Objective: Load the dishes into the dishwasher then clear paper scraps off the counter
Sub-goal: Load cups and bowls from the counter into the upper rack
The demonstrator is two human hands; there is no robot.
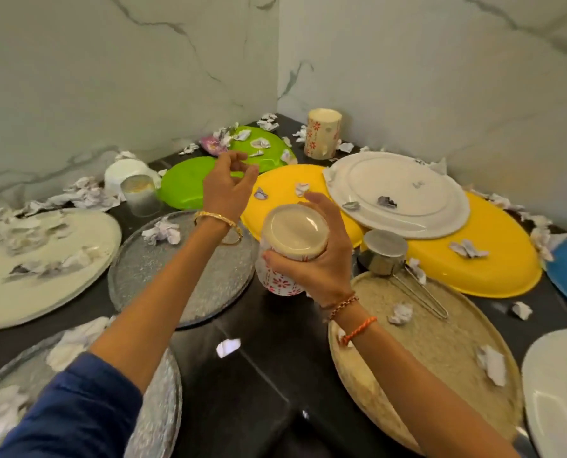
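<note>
Above the desk (pixel 262 365) centre, I see the right hand (pixel 321 256) clasping an upturned floral cup (pixel 292 249). Farther left, the left hand (pixel 227 186) hovers over the green plate (pixel 179 188), fingers curled, apparently holding nothing. Paper scraps (pixel 163 231) litter the plates.

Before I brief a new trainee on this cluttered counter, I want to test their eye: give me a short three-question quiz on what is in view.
1. True or false: the right hand grips a cup upside down.
2. What lies on the white plate: A) spoons B) paper scraps C) food?
3. Fill in: the steel measuring cup sits bottom-up beside a ____ tray.

Key: 1 true; 2 B; 3 yellow.
</note>
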